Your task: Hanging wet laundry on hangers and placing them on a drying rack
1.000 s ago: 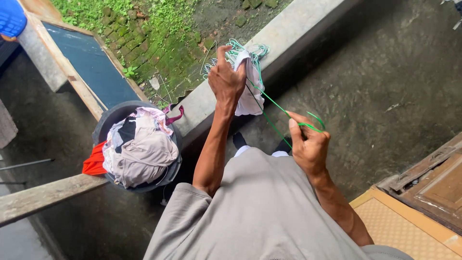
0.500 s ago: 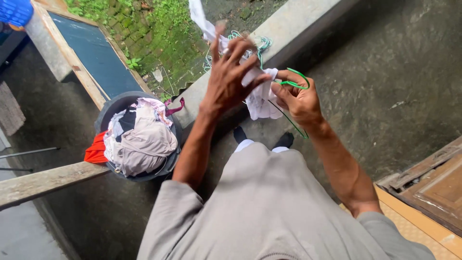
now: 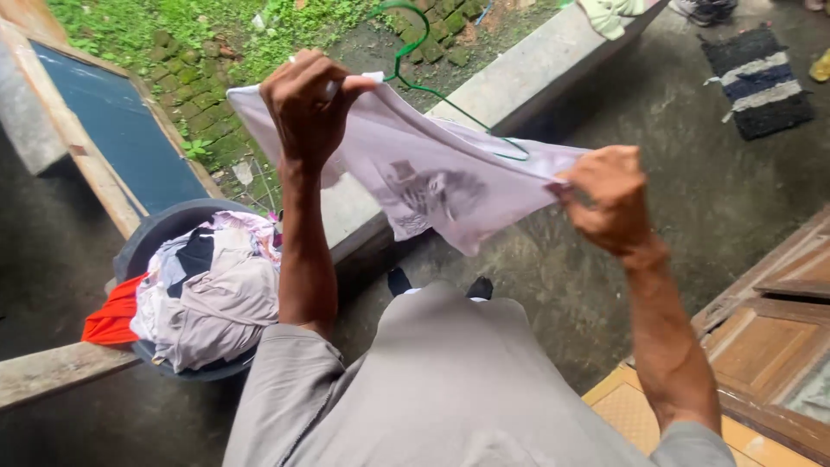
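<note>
A pale lilac garment (image 3: 432,177) with a dark printed picture is stretched flat between my two hands. My left hand (image 3: 307,108) pinches its upper left corner, raised high. My right hand (image 3: 609,199) grips its right edge, lower down. A thin green wire hanger (image 3: 415,52) sticks out from behind the cloth, its hook showing above the top edge; which hand holds it is hidden.
A dark round basket (image 3: 151,238) full of crumpled laundry stands at the left, with an orange cloth (image 3: 112,320) hanging over its rim. A low concrete ledge (image 3: 536,60) runs diagonally behind the garment. A striped mat (image 3: 756,78) lies at top right, a wooden door (image 3: 778,337) at lower right.
The bunched cloth has been pulled open and now spreads wide between my hands. My hands have moved apart, the right one outward to the right. The view has shifted.
</note>
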